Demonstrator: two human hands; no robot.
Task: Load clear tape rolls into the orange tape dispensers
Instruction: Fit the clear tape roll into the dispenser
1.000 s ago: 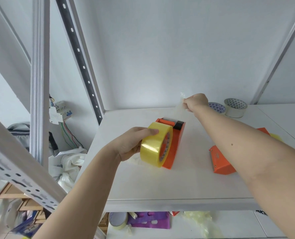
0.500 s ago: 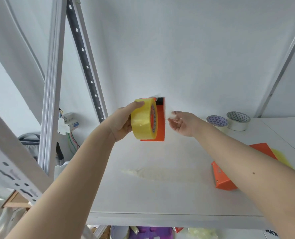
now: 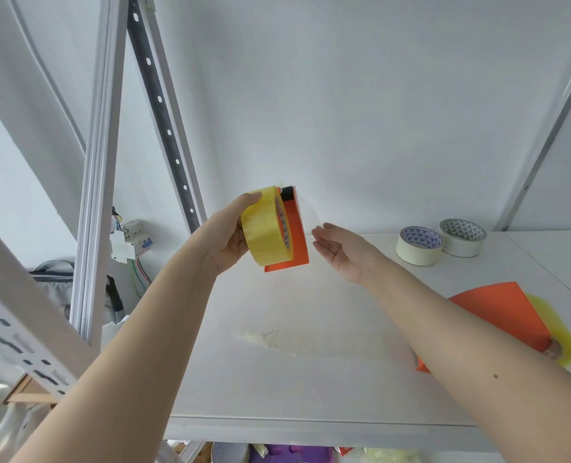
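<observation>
My left hand [image 3: 225, 237] holds a yellowish clear tape roll [image 3: 265, 227] mounted on an orange tape dispenser [image 3: 295, 237], raised above the white shelf [image 3: 310, 389]. A loose strip of clear tape hangs from the dispenser's top down its right side. My right hand [image 3: 342, 250] is just right of the dispenser, palm up, fingers apart, close to the strip; I cannot tell whether they touch. A second orange dispenser [image 3: 497, 312] with a yellowish roll [image 3: 559, 332] lies on the shelf at the right, partly behind my right forearm.
Two white tape rolls with patterned cores [image 3: 419, 245] [image 3: 462, 237] stand at the back right of the shelf. A crumpled clear film [image 3: 277, 339] lies mid-shelf. Metal shelf uprights [image 3: 100, 162] rise at the left. Clutter shows on the shelf below [image 3: 290, 454].
My left hand lifted the dispenser and roll off the shelf and turned it upright. My right hand let go of the tape end, came down and opened beside it.
</observation>
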